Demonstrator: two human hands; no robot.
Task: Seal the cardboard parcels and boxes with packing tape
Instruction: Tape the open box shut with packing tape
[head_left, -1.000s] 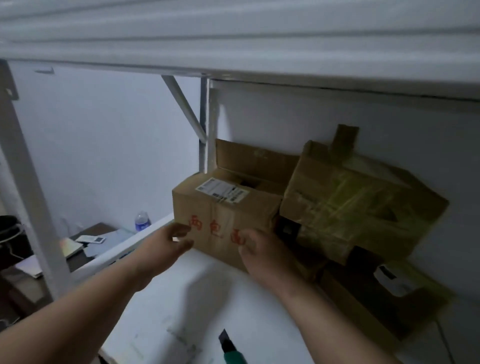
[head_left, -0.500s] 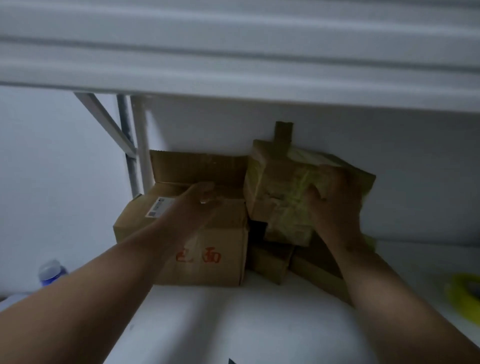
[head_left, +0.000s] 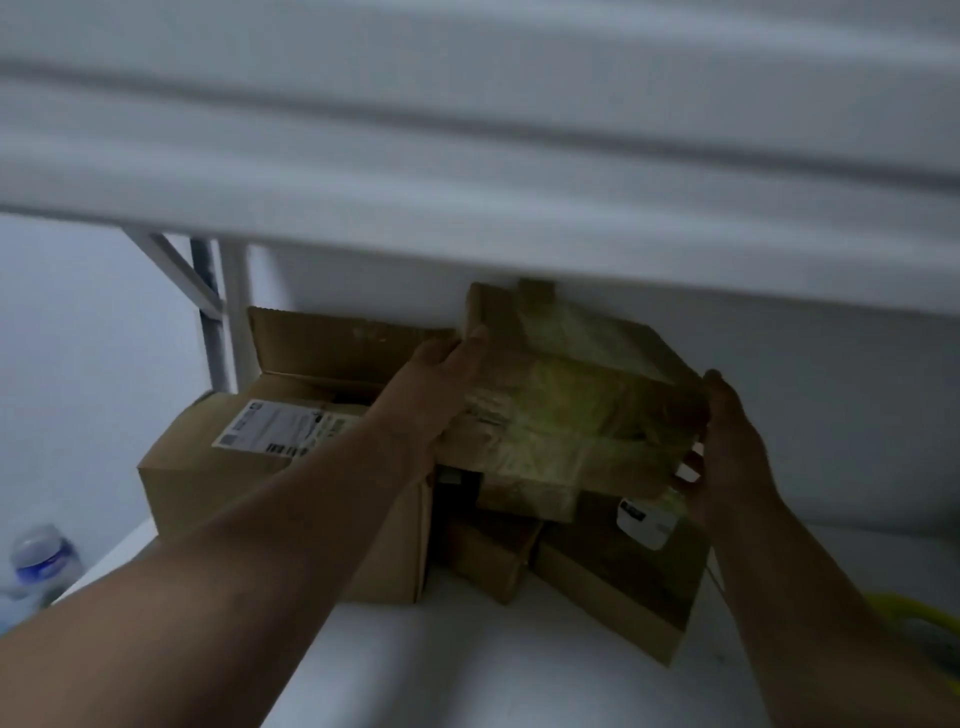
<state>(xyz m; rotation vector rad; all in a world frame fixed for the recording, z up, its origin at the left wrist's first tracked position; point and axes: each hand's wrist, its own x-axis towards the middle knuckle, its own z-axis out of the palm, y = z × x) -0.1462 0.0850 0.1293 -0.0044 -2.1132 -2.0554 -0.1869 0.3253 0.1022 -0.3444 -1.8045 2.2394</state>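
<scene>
My left hand (head_left: 441, 374) grips the taped box (head_left: 566, 410) at its 9 o'clock edge, fingers curled onto the top corner. My right hand (head_left: 727, 447) clasps its 3 o'clock end, fingertips under the lower edge. Box is wrinkled, wrapped in glossy tape, tilted atop flatter parcels (head_left: 597, 566) on the white table (head_left: 467, 670). At 9 o'clock, open carton (head_left: 228, 467) with label (head_left: 280, 428). Shelf (head_left: 467, 156) overhangs at 12. Bottle (head_left: 44, 558) at far 8, blurred yellow thing (head_left: 914, 613) at 4.
</scene>
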